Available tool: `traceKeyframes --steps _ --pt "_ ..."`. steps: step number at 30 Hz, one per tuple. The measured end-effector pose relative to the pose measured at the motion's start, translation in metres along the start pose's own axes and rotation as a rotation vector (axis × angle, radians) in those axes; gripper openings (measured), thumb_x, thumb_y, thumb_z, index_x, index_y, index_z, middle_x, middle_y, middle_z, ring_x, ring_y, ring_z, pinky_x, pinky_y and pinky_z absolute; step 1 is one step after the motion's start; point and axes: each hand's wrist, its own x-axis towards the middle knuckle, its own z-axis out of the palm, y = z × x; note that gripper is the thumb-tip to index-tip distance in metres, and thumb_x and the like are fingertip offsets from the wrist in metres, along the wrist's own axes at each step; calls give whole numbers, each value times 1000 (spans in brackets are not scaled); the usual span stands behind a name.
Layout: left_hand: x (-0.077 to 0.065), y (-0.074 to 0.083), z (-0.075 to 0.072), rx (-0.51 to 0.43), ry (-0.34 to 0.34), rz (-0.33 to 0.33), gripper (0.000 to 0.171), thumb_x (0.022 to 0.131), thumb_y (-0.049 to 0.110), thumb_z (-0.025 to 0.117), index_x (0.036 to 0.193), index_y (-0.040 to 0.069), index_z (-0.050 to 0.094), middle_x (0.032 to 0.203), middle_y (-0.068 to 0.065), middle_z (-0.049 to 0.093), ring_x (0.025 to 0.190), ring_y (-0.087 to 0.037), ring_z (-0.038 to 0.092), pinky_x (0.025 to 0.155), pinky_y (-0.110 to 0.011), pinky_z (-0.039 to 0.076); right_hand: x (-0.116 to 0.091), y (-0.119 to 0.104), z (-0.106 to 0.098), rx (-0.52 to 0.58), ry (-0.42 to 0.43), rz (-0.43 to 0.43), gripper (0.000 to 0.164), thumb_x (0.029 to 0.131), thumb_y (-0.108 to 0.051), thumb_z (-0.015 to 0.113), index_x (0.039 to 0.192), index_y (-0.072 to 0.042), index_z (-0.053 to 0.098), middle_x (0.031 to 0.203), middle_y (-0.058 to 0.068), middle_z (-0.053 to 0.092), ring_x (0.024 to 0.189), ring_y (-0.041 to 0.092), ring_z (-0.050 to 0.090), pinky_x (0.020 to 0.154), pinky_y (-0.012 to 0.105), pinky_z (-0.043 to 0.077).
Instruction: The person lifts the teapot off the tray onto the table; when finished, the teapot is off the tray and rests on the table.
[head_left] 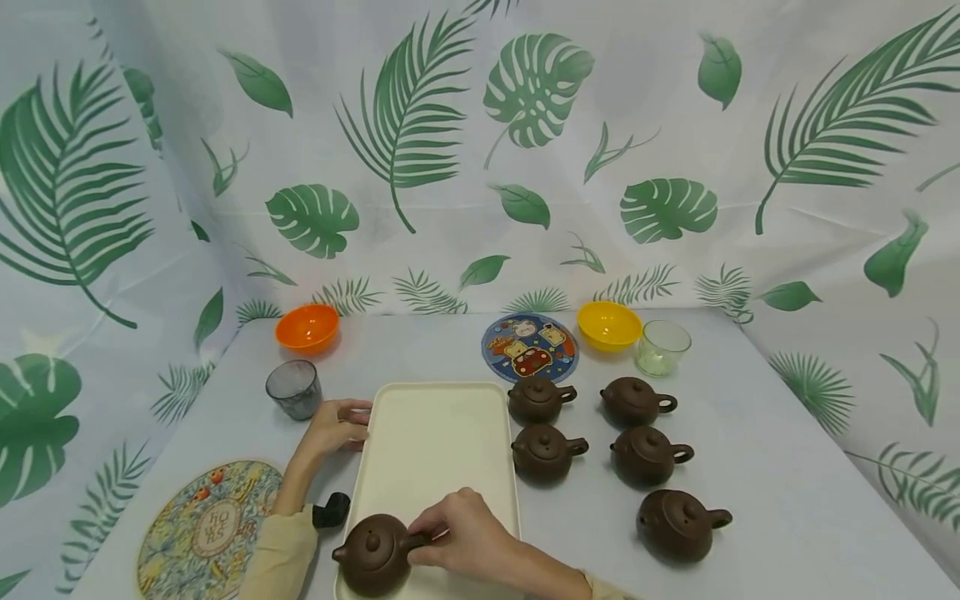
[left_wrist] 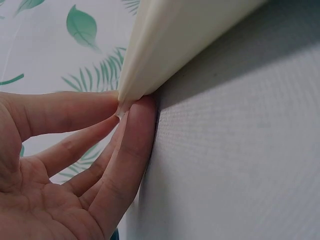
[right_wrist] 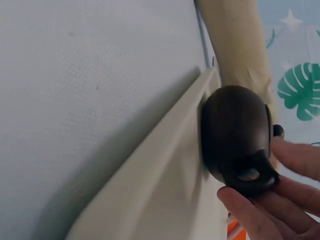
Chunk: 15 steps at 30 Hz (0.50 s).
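A cream rectangular tray (head_left: 438, 442) lies in the middle of the table. My left hand (head_left: 337, 429) pinches the rim on its left side; the left wrist view shows fingertips and thumb meeting at the tray's edge (left_wrist: 155, 55). With thumb and fingers, my right hand (head_left: 472, 533) grips the handle of a dark brown teapot (head_left: 375, 557) at the tray's near left corner. The right wrist view has the teapot (right_wrist: 232, 132) against the tray's surface, though its contact is partly hidden. Several matching teapots (head_left: 546, 454) stand right of the tray, in two columns.
An orange bowl (head_left: 307, 329) and grey glass (head_left: 295, 390) stand back left. A round patterned mat (head_left: 217, 533) lies by my left forearm. At the back right are a blue cartoon mat (head_left: 530, 348), a yellow bowl (head_left: 609, 327) and a greenish glass (head_left: 663, 348).
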Motion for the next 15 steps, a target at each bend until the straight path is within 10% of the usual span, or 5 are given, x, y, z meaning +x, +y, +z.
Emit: traceKeyframes --steps 6,15 --pt "1 -1 0 -8 -4 7 51 74 -12 64 124 -13 55 95 -23 66 69 -20 66 61 -35 59 6 4 4 -125 20 -23 8 78 -7 77 86 -5 78 80 -4 74 70 -13 59 61 6 48" --pt "1 -2 0 -21 -8 10 51 74 -12 64 124 -13 55 93 -22 65 68 -20 65 61 -35 59 -2 9 -21 0 51 -39 9 77 -6 77 85 -2 78 81 4 74 71 -8 62 61 11 51"
